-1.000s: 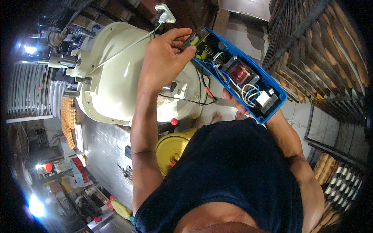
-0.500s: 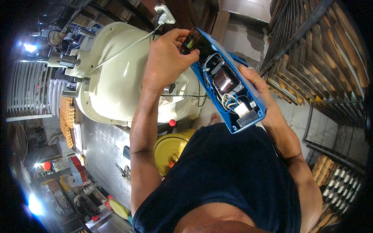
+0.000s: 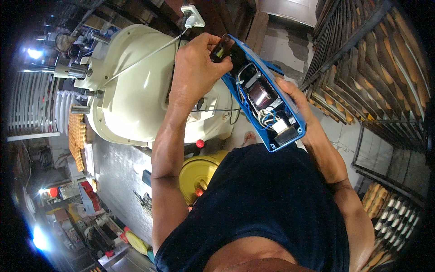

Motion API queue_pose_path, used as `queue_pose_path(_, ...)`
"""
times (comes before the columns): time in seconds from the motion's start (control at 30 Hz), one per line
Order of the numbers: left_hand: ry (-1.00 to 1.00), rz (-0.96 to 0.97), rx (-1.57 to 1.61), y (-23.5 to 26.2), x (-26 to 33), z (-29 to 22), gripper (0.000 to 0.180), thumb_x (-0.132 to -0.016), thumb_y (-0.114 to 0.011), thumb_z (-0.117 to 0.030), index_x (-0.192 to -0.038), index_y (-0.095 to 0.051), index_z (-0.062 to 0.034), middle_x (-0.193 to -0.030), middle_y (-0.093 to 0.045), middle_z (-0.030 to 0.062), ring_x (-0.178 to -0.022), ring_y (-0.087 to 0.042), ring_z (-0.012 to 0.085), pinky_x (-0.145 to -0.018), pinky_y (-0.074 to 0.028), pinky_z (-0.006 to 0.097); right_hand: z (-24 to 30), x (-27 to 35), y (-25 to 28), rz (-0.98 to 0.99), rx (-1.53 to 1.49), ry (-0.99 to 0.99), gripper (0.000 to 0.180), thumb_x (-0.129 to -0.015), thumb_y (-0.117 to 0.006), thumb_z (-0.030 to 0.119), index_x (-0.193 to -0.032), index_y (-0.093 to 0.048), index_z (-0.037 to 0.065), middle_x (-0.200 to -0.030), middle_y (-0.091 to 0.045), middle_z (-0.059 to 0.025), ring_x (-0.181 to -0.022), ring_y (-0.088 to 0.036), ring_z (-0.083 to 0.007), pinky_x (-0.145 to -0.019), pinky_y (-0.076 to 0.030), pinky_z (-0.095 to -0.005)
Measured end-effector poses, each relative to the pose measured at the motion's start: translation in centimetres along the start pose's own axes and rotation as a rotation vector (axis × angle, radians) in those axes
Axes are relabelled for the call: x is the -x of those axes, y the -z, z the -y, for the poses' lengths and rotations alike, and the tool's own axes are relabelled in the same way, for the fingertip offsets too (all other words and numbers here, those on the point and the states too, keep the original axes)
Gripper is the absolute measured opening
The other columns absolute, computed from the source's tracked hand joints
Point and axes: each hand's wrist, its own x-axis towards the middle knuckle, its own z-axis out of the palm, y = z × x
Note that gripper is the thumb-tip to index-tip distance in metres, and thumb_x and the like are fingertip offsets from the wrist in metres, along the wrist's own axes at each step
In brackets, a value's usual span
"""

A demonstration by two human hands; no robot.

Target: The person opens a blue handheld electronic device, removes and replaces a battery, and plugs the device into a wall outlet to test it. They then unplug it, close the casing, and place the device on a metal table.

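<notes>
A long blue metal casing (image 3: pixel 291 105) is held up in front of my chest, its uncovered side showing the inside. Within it sit a dark shiny coil block (image 3: pixel 263 93), blue and white wires (image 3: pixel 267 119), and a white block (image 3: pixel 280 126) at the near end. My right hand (image 3: pixel 293 93) is wrapped round the casing's right side, most of its fingers hidden beneath. At the far end, my left hand (image 3: pixel 199 63) pinches a dark glossy piece (image 3: pixel 222 49) between thumb and fingers. Whether that piece is fixed to the casing I cannot tell.
A large cream machine (image 3: pixel 136 86) stands left of the casing, a pale cable crossing it to a white socket block (image 3: pixel 194 17). Below are a yellow lidded bucket (image 3: pixel 199 174) and a metal worktop (image 3: pixel 118 177). Racks of stacked trays (image 3: pixel 367 68) stand on the right.
The casing has shifted slightly toward me and to the left at its near end. Both hands keep their grip, and the dark piece has turned a little.
</notes>
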Motion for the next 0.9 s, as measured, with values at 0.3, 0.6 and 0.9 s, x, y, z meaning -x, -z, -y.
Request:
queue_pose_path(0.3, 0.029, 0.054, 0.035, 0.9, 0.1, -0.8, 0.035, -0.073, -0.079, -0.014, -0.101, -0.067, 0.0022, -0.091, -0.071, 0.0187, -0.084, -0.071, 0.0268, -0.077, -0.056, 0.035, -0.5, -0.3, 1.7, -0.012, -0.051, -0.039, 0.058, -0.091, -0.062, 0.046, -0.127, -0.059, 0.0, -0.108, -0.071, -0.0169, -0.087, -0.073, -0.0229, -0.076, -0.062, -0.0337)
queue_pose_path(0.6, 0.018, 0.052, 0.01, 0.7, 0.0, -0.9, 0.036, -0.073, -0.08, -0.016, -0.101, -0.068, 0.0016, -0.09, -0.07, 0.0178, -0.085, -0.071, 0.0274, -0.077, -0.056, 0.036, -0.7, -0.9, 2.1, 0.038, -0.184, -0.052, 0.052, -0.093, -0.06, 0.042, -0.125, -0.061, 0.002, -0.107, -0.072, -0.0152, -0.086, -0.073, -0.0223, -0.077, -0.062, -0.0351)
queue_pose_path(0.9, -0.04, 0.017, -0.093, 0.1, -0.2, -1.1, 0.03, -0.071, -0.078, -0.017, -0.092, -0.066, 0.0006, -0.087, -0.069, 0.018, -0.08, -0.07, 0.031, -0.075, -0.055, 0.039, -1.5, -1.7, 2.9, 0.081, -0.119, 0.012, 0.05, -0.093, -0.059, 0.041, -0.124, -0.061, 0.002, -0.106, -0.072, -0.014, -0.084, -0.073, -0.0188, -0.075, -0.062, -0.0316)
